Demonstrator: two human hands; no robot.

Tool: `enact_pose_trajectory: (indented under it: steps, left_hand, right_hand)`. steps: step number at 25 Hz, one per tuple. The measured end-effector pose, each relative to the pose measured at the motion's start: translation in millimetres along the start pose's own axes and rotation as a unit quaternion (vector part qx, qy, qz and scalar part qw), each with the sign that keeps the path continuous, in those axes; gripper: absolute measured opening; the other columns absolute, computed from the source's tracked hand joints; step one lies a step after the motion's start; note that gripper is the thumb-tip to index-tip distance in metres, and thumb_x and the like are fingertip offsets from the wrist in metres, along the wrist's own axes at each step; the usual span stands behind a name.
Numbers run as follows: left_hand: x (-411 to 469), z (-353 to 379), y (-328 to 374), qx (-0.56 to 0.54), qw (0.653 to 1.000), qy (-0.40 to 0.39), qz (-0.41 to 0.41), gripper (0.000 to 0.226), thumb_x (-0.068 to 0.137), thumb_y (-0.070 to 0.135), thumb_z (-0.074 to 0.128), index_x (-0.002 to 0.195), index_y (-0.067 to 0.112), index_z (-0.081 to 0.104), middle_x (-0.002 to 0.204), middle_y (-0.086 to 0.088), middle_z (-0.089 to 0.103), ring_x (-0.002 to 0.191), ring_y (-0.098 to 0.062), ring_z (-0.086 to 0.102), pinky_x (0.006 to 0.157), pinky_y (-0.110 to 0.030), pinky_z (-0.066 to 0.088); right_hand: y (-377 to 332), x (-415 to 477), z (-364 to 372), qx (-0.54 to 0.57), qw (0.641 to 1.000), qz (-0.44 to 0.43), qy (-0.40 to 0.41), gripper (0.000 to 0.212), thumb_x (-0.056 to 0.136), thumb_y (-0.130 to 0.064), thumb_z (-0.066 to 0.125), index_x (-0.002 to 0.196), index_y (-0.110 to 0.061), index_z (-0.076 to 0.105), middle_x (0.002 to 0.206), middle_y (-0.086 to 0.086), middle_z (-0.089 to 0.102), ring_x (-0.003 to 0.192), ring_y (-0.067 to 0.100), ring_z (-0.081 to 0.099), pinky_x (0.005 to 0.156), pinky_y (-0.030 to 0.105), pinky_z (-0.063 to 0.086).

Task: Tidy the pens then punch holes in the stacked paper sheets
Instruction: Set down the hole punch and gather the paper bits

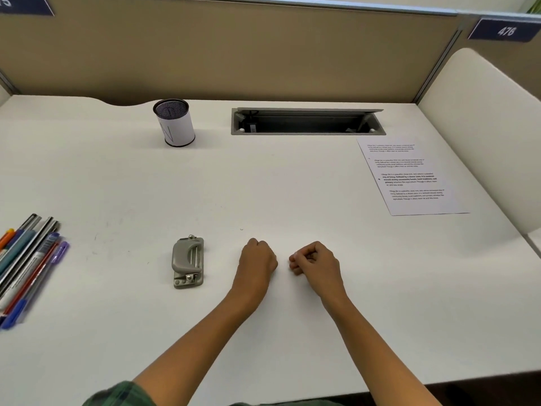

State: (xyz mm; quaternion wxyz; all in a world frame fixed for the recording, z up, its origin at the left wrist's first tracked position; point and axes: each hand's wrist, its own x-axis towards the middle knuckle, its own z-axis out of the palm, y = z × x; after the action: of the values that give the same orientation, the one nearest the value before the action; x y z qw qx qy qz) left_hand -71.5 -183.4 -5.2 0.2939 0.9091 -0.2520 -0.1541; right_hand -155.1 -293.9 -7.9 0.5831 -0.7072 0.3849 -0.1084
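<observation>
Both hands resting on the white table [292, 332], near its front edge and close together without touching. Left hand [257, 257] curled into a loose fist, knuckles up, grasping nothing. Right hand [316, 259] likewise curled, fingertips tucked toward the palm, nothing held. Bare forearms stretched out from the bottom edge, with a strip of green plaid sleeve [123, 395] showing at the left elbow. Just left of the left hand, apart from it, a grey hole punch [188, 261] lying flat with its handle down. Far left, at the table's edge, a bunch of pens [27, 265] lying side by side at a slant, partly cut off by the frame: orange, teal, grey, black, red, purple and blue among them. Toward the back left, a black mesh pen cup [174, 123] standing upright, wrapped in white paper, well apart from the pens; contents not discernible through the mesh. To the right of the cup, set into the table, a grey cable tray [307, 121] with its lid raised. At the right, below the tray's right end, printed paper sheets [412, 177] lying flat and slightly turned, text too small to read; number of sheets not discernible. Behind everything, a tan divider panel [234, 54], with a dark blue sign reading 476 [505, 30] at the upper right.
</observation>
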Motion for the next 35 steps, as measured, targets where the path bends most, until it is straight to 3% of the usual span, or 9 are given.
enact_pose_trajectory:
  steps: [5,8,12,16,18,21,30,33,35]
  left_hand:
    - [2,-33,-18,-0.204,0.972,0.005,-0.114,0.024,0.085,0.015,0.051,0.061,0.02,0.047,0.06,0.0,0.043,0.058,-0.017,0.037,0.052,-0.024,0.031]
    - [-6,-49,-29,-0.278,0.945,0.044,-0.164,0.014,0.089,0.018,0.053,0.075,0.016,0.058,0.067,0.005,0.056,0.059,-0.011,0.052,0.057,-0.022,0.043]
    - [-19,-58,-37,-0.342,0.918,0.042,-0.196,0.014,0.09,0.018,0.055,0.082,0.007,0.061,0.072,0.001,0.06,0.061,-0.012,0.057,0.075,-0.033,0.051]
    - [-28,-58,-41,-0.366,0.905,0.046,-0.212,0.015,0.09,0.017,0.056,0.082,0.006,0.063,0.073,0.001,0.059,0.063,-0.012,0.057,0.071,-0.028,0.051]
    - [-31,-56,-43,-0.364,0.903,0.044,-0.225,0.017,0.09,0.018,0.056,0.082,0.005,0.063,0.072,0.0,0.059,0.062,-0.013,0.057,0.075,-0.032,0.052]
    - [-31,-53,-46,-0.368,0.897,0.045,-0.239,0.018,0.089,0.019,0.056,0.077,0.007,0.062,0.07,0.0,0.059,0.061,-0.014,0.057,0.079,-0.036,0.052]
    - [-30,-47,-50,-0.368,0.89,0.049,-0.263,0.017,0.088,0.02,0.057,0.077,0.009,0.062,0.069,-0.001,0.061,0.059,-0.014,0.057,0.078,-0.035,0.051]
    - [-28,-47,-49,-0.366,0.888,0.046,-0.276,0.017,0.089,0.02,0.056,0.079,0.008,0.063,0.069,-0.002,0.061,0.058,-0.015,0.057,0.077,-0.035,0.051]
    - [-24,-49,-48,-0.411,0.863,0.041,-0.292,0.018,0.092,0.013,0.051,0.08,0.005,0.062,0.068,-0.006,0.059,0.057,-0.017,0.054,0.069,-0.033,0.05]
  right_hand:
    - [-1,4,1,-0.017,0.999,-0.037,-0.024,0.006,0.087,-0.008,0.061,0.088,-0.011,0.065,0.076,0.004,0.072,0.06,0.007,0.067,0.059,0.014,0.052]
    - [-8,12,10,-0.106,0.987,-0.11,-0.047,0.008,0.086,-0.008,0.063,0.085,-0.014,0.068,0.074,-0.005,0.068,0.062,0.002,0.061,0.062,0.01,0.048]
    - [-25,31,30,-0.221,0.945,-0.22,-0.099,0.012,0.085,-0.003,0.062,0.09,-0.012,0.069,0.085,0.001,0.069,0.078,0.013,0.062,0.072,0.017,0.048]
    - [-49,56,51,-0.294,0.899,-0.29,-0.149,0.012,0.084,-0.006,0.065,0.095,-0.006,0.068,0.087,0.01,0.067,0.082,0.021,0.059,0.075,0.025,0.046]
    - [-59,66,63,-0.324,0.879,-0.308,-0.169,0.01,0.083,-0.008,0.067,0.092,-0.004,0.069,0.087,0.012,0.068,0.082,0.024,0.06,0.074,0.03,0.047]
    - [-71,73,77,-0.368,0.856,-0.306,-0.197,0.008,0.081,-0.007,0.069,0.086,-0.001,0.07,0.087,0.013,0.071,0.083,0.026,0.063,0.075,0.037,0.052]
    - [-87,72,102,-0.492,0.808,-0.256,-0.2,0.014,0.076,0.003,0.062,0.089,0.006,0.066,0.096,0.02,0.068,0.082,0.034,0.066,0.072,0.036,0.054]
    - [-90,68,103,-0.495,0.811,-0.221,-0.219,0.011,0.075,0.001,0.063,0.084,0.006,0.061,0.096,0.021,0.067,0.073,0.029,0.058,0.063,0.03,0.044]
    - [-89,61,96,-0.457,0.837,-0.198,-0.226,0.007,0.075,0.0,0.063,0.08,0.005,0.063,0.089,0.02,0.067,0.075,0.03,0.06,0.063,0.031,0.043]
